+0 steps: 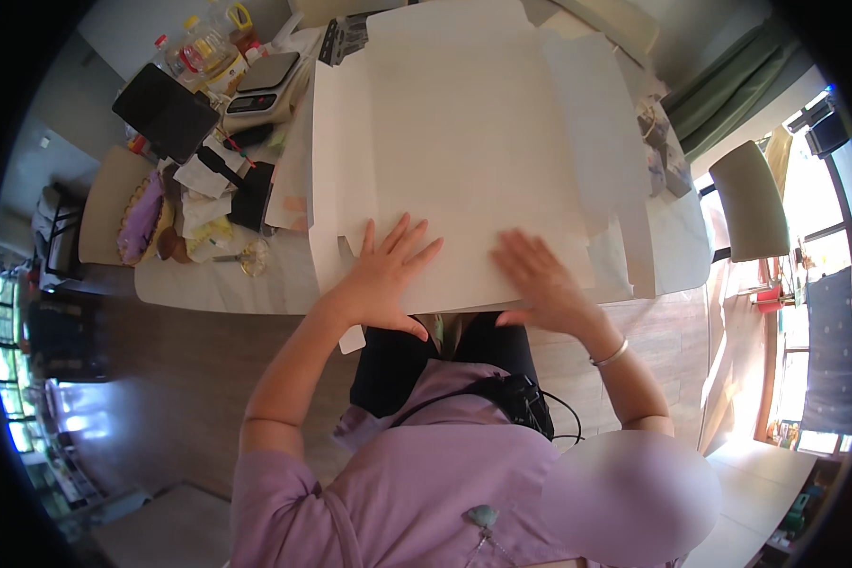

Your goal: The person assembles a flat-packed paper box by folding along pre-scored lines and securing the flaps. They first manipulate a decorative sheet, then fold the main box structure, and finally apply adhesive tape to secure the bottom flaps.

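Observation:
A large sheet of white cardboard (464,123) with side flaps lies unfolded on the table in front of me. My left hand (381,279) rests on its near left part, fingers spread, the thumb over the near edge. On the right, my right hand (542,284) is over the near edge of the board, fingers stretched out and slightly smeared by motion; whether it touches the board I cannot tell. Neither hand holds anything. One flap (634,232) of the board runs along its right side.
To the left stand a black tablet (168,112) on a stand, a kitchen scale (265,85), several bottles (204,47) and a basket with purple cloth (142,218). A chair (750,199) is right of the table (227,301). A green curtain (738,99) hangs at far right.

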`<action>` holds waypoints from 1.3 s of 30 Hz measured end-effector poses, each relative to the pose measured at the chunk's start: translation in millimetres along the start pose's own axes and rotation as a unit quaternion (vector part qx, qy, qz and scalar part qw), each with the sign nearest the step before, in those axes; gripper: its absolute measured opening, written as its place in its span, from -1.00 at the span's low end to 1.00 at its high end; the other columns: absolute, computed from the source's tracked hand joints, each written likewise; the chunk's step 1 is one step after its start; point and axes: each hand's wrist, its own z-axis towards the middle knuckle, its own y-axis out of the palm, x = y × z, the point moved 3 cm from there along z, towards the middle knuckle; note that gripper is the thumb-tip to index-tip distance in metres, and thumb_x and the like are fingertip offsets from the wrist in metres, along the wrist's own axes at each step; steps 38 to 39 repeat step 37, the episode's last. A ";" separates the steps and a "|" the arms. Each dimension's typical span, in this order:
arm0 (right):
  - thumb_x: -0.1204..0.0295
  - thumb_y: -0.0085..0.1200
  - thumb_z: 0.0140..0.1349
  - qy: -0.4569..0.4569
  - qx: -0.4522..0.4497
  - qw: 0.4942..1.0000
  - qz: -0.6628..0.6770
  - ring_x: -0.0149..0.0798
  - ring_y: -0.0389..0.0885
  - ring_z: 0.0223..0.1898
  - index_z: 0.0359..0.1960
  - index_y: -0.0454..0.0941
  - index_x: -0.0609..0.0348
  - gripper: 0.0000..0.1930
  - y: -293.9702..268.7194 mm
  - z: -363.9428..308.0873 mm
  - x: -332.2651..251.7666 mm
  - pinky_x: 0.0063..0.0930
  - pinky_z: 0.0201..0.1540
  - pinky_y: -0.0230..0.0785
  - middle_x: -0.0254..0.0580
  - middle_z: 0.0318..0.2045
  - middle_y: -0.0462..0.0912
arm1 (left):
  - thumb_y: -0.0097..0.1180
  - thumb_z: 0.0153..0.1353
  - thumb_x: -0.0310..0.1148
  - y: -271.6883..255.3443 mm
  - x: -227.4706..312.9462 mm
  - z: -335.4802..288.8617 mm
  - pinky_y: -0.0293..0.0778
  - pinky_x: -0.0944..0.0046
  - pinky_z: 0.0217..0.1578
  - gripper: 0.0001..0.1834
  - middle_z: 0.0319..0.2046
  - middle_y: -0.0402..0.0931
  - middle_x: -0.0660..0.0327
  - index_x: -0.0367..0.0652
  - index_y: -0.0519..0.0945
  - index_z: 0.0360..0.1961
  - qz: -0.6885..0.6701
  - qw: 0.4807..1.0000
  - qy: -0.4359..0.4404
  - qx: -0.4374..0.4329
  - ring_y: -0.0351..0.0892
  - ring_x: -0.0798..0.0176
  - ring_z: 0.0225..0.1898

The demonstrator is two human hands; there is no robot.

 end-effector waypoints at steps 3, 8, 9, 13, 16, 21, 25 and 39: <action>0.00 0.33 0.09 -0.214 -0.093 0.952 0.197 -0.01 0.22 0.42 0.28 0.43 0.02 -0.27 5.6 9.2 -20.0 0.03 0.48 -0.08 -0.05 0.37 0.34 | 0.44 -0.26 0.29 9.9 -1.2 -0.2 -0.36 -0.44 0.40 0.26 0.50 -0.04 0.08 0.02 0.19 0.46 0.010 1.000 -0.016 0.015 -0.27 -0.06 0.55; 0.17 0.42 0.01 -0.025 -0.020 0.963 0.266 -0.04 0.40 0.31 0.13 0.54 0.07 -0.38 -29.3 5.1 6.1 0.04 0.40 0.15 -0.11 0.27 0.45 | 0.44 -0.07 -0.02 -0.8 1.2 -13.0 -0.20 -0.26 0.45 -0.01 0.47 0.07 0.18 -0.02 0.29 0.40 -0.023 1.000 0.007 0.001 -0.10 0.05 0.53; 0.18 0.42 0.00 -0.011 0.018 0.982 0.187 -0.05 0.40 0.31 0.13 0.52 0.08 -0.37 -38.8 2.2 8.9 0.03 0.39 0.17 -0.11 0.27 0.45 | 0.43 -0.04 -0.10 -2.3 1.3 -18.0 -0.15 -0.22 0.45 -0.08 0.46 0.11 0.19 -0.03 0.33 0.37 -0.040 0.999 0.011 0.002 -0.05 0.06 0.51; 0.20 0.42 -0.02 0.031 0.047 0.994 0.095 -0.04 0.38 0.32 0.17 0.47 0.12 -0.32 -34.9 -17.0 14.5 0.02 0.39 0.18 -0.11 0.26 0.46 | 0.33 0.02 -0.37 -3.0 -2.9 -35.2 0.01 -0.11 0.44 -0.30 0.38 0.27 0.21 -0.08 0.45 0.27 -0.056 0.998 0.014 0.019 0.10 0.07 0.47; 0.30 0.36 0.01 0.015 0.055 0.998 0.040 -0.03 0.36 0.34 0.17 0.46 0.16 -0.36 -19.6 -22.3 9.7 0.03 0.40 0.17 -0.09 0.27 0.45 | 0.18 0.00 -0.50 1.2 2.5 -41.4 0.09 -0.11 0.41 -0.35 0.33 0.33 0.18 -0.12 0.48 0.22 -0.050 0.997 -0.006 0.054 0.17 0.05 0.43; 0.49 0.20 -0.01 0.023 0.063 0.997 -0.034 -0.01 0.43 0.27 0.12 0.49 0.18 -0.45 -17.7 -14.3 -8.1 -0.02 0.29 0.28 -0.04 0.19 0.50 | 0.08 -0.07 -0.53 15.4 38.0 -31.2 0.23 -0.09 0.29 -0.38 0.20 0.41 0.10 -0.18 0.50 0.15 0.035 0.983 -0.052 0.173 0.32 0.01 0.30; 0.49 0.17 0.00 -0.028 0.111 0.991 -0.073 -0.04 0.54 0.12 -0.01 0.56 0.19 -0.58 -9.6 1.3 -24.6 -0.09 0.16 0.40 -0.10 0.05 0.58 | 0.21 -0.11 -0.44 25.5 48.9 -17.4 0.38 0.01 0.11 -0.44 0.02 0.47 0.15 -0.18 0.56 0.04 0.041 0.967 -0.045 0.249 0.44 0.06 0.10; 0.55 0.27 -0.09 -0.057 0.270 0.961 0.001 -0.11 0.63 -0.07 -0.20 0.66 0.13 -0.68 30.8 0.3 -46.8 -0.10 0.04 0.51 -0.20 -0.12 0.65 | 0.38 -0.19 -0.50 50.9 34.9 -42.7 0.44 0.14 -0.22 -0.63 -0.34 0.53 0.39 0.00 0.69 -0.25 -0.033 0.916 -0.018 0.398 0.49 0.19 -0.24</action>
